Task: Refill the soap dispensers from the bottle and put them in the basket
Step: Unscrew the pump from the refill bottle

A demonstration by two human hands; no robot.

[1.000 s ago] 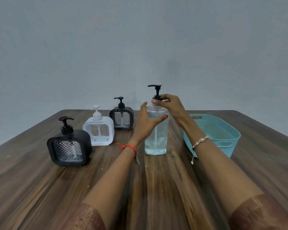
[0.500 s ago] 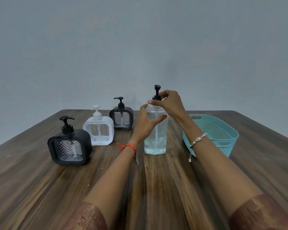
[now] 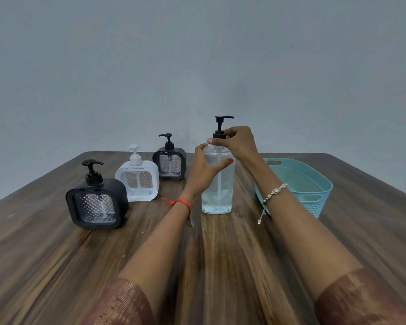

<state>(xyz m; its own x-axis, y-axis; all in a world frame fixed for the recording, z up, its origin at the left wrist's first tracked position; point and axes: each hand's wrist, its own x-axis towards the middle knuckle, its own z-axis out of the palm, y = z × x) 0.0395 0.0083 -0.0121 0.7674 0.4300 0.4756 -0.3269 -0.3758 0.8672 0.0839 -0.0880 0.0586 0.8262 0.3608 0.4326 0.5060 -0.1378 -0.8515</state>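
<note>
A tall clear soap bottle (image 3: 218,193) with a black pump (image 3: 222,126) stands upright mid-table, partly filled with clear liquid. My left hand (image 3: 203,171) wraps around its upper body. My right hand (image 3: 238,143) pinches the black pump collar at the neck. The pump spout points right. Left of the bottle stand three square dispensers: a large black one (image 3: 96,204) nearest, a white one (image 3: 138,180) behind it, and a small black one (image 3: 170,163) farthest back. The teal basket (image 3: 317,195) sits to the right, with nothing visible in it.
Everything rests on a dark wooden table (image 3: 56,266) against a plain grey wall. My right forearm crosses in front of the basket's left end. The table's far edge runs just behind the small black dispenser.
My right hand has turned the pump collar: the spout swung from pointing left, through facing the camera, to pointing right. The bottle and my left hand stayed in place.
</note>
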